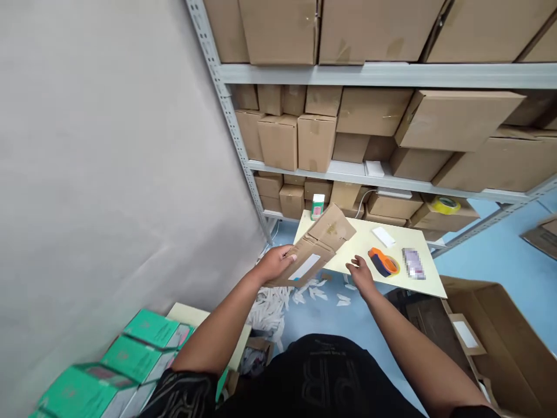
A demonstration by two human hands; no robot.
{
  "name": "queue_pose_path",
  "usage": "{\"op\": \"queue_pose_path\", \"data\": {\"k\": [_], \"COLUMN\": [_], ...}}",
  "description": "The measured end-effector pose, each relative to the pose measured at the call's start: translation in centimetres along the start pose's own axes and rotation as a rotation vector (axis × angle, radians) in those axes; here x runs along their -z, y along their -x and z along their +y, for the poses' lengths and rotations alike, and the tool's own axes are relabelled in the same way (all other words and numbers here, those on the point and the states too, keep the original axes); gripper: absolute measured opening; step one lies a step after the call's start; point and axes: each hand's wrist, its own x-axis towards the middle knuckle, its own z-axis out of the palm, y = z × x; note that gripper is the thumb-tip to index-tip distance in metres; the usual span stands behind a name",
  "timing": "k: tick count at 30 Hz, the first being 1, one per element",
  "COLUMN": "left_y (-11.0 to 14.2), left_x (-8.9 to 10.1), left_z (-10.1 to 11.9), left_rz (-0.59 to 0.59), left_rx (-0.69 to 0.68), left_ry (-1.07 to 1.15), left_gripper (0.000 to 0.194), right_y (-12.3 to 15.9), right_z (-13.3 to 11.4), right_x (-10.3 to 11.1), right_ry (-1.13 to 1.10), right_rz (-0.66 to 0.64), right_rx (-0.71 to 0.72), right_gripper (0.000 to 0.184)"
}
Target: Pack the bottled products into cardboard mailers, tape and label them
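Note:
My left hand [277, 265] grips a folded-flat cardboard box [333, 227] by its left side, thumb on top. The box is tilted over the table's left part, and a white label [304, 266] is stuck on its face. Apart from the box, my right hand [360, 274] hovers at the front edge of the small cream table [348, 255], empty, with its fingers loosely apart. Just right of that hand lies an orange and dark blue tape dispenser [383, 262] with a roll of tape in it. Beyond the cardboard stands a small green and white box [317, 206].
A white slip [383, 236] and a blurred-out item [413, 263] lie on the table. Behind rises a metal shelf [383, 75] packed with cartons. A large open carton [500, 331] stands right. Green boxes [130, 357] sit lower left; paper strips [267, 310] litter the floor.

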Motion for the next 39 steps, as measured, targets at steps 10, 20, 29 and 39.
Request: {"op": "queue_pose_path", "data": {"k": [10, 20, 29, 39], "left_y": [-14.6, -22.2, -25.9, -27.5], "left_x": [-2.6, -5.0, -7.4, -4.8], "left_z": [1.0, -2.5, -9.3, -13.3], "left_rz": [-0.375, 0.329, 0.581, 0.339], "left_rx": [-0.327, -0.111, 0.312, 0.186], "left_ry": [-0.773, -0.526, 0.223, 0.261], "left_gripper": [0.024, 0.047, 0.057, 0.049], "right_y": [-9.2, -19.4, -21.9, -19.0], "right_z": [-4.5, -1.2, -0.1, 0.7], "right_x": [4.1, 6.8, 6.6, 3.5], "right_ry": [-0.03, -0.28, -0.148, -0.234], "right_rz": [0.058, -0.068, -0.049, 0.147], "right_rx": [0.385, 0.136, 0.085, 0.006], "right_gripper": [0.062, 0.018, 0.024, 0.034]}}
